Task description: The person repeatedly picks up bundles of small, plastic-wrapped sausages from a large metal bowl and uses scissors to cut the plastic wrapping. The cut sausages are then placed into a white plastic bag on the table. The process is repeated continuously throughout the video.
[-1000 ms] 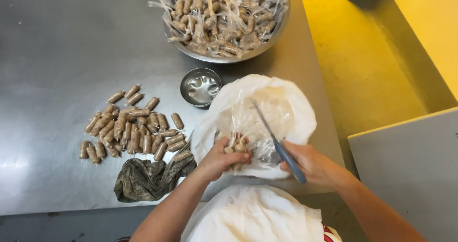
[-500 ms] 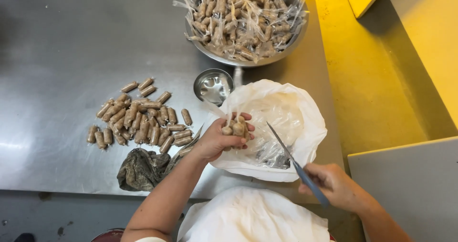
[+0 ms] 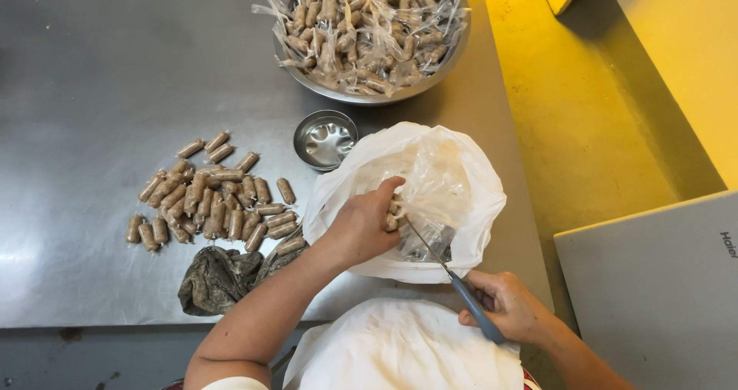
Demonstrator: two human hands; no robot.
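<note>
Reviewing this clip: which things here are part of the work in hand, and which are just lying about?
In use:
left hand gripping small rolls over the white bag
right hand holding the scissors
steel bowl of wrapped rolls
pile of unwrapped rolls

Lying about:
small steel dish
dark cloth
steel table

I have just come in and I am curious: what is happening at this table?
A person works at a steel table. The left hand holds small brown rolls over a bowl lined with a white plastic bag, while the right hand holds a grey-handled blade pointed at them. A pile of unwrapped rolls lies to the left; a large bowl of wrapped ones stands behind.
</note>
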